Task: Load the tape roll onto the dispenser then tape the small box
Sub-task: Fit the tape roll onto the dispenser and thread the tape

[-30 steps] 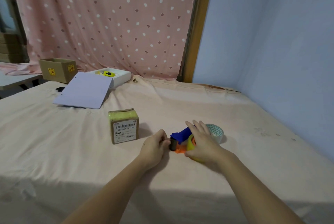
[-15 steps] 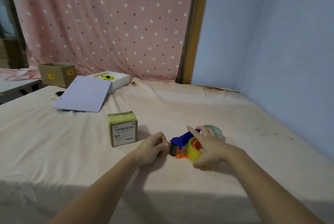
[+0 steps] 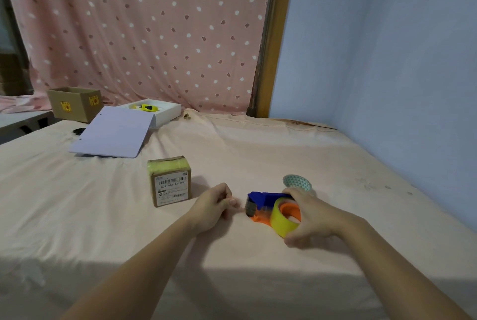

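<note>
The right hand (image 3: 313,219) wraps the yellow tape roll (image 3: 281,219), thumb under its near edge and fingers (image 3: 293,194) over the top. The roll sits on the orange hub of the dispenser (image 3: 260,203), which lies on its side on the pink sheet (image 3: 258,152) covering the table. The dispenser's blue body points toward 9 o'clock, its dark toothed cutter at that end. The left hand (image 3: 213,207) rests on the sheet just at 9 o'clock of the cutter, fingers curled in with thumb and forefinger pinched together; whether any tape end lies between them I cannot tell.

A second roll (image 3: 296,182), with a teal triangle pattern inside, stands just beyond the right hand at 12 o'clock, partly hidden by it.

The small box (image 3: 170,181) stands at 10 o'clock of the left hand, near but apart from it. Its front carries a white barcode label, and its top looks pale yellow-green.

Farther off, at 10 to 11 o'clock of the small box, a white sheet of paper (image 3: 113,132) leans on a shallow white tray (image 3: 167,113) that holds a yellow object (image 3: 147,107). A dark small thing (image 3: 78,131) peeks out at the paper's left edge. An open carton (image 3: 74,103) with yellow stickers stands at 9 o'clock of the tray. A pink spotted curtain (image 3: 142,30) hangs behind, and a blue wall (image 3: 387,61) runs along the right.
</note>
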`<control>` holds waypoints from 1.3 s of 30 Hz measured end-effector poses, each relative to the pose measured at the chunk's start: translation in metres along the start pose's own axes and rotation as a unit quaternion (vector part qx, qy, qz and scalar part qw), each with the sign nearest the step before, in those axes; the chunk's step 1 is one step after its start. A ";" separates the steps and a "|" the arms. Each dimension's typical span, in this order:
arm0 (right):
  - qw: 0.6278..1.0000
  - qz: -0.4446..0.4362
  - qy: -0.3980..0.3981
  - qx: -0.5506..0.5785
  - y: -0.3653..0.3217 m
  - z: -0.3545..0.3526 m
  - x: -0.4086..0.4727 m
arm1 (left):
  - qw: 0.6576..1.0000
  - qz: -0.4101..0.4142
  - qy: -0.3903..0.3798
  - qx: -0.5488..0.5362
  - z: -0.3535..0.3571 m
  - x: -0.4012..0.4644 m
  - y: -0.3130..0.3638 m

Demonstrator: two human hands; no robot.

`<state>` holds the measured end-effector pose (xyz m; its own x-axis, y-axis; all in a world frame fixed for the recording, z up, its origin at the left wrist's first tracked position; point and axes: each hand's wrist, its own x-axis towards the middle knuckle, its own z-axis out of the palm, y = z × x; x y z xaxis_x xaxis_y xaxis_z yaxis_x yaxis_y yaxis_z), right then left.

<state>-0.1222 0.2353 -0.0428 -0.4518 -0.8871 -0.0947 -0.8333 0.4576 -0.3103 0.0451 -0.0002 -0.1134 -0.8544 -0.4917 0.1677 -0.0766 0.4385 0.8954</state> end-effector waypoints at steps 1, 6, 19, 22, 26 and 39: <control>1.000 0.003 -0.001 0.005 0.001 0.002 -0.001 | 1.000 -0.002 0.004 0.009 0.001 0.000 0.000; 0.999 0.019 0.003 0.046 0.010 0.015 -0.006 | 0.997 -0.033 -0.010 0.074 -0.005 0.000 0.011; 0.971 0.089 0.093 0.202 0.040 0.024 0.010 | 0.982 -0.126 -0.135 -0.030 -0.026 -0.001 0.024; 0.958 0.112 0.122 0.232 0.036 0.028 0.009 | 0.979 -0.135 -0.146 -0.039 -0.028 -0.001 0.023; 0.943 0.095 0.182 0.263 0.031 0.027 0.006 | 0.976 -0.144 -0.133 -0.096 -0.026 -0.006 0.029; 0.906 -0.063 0.090 0.409 -0.030 -0.029 -0.011 | 0.997 -0.073 0.026 0.008 -0.080 -0.021 0.118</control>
<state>-0.1013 0.2328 -0.0048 -0.4759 -0.8708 0.1233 -0.4011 0.0901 -0.9116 0.0952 0.0021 0.0220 -0.8054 -0.5900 0.0571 -0.2076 0.3710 0.9051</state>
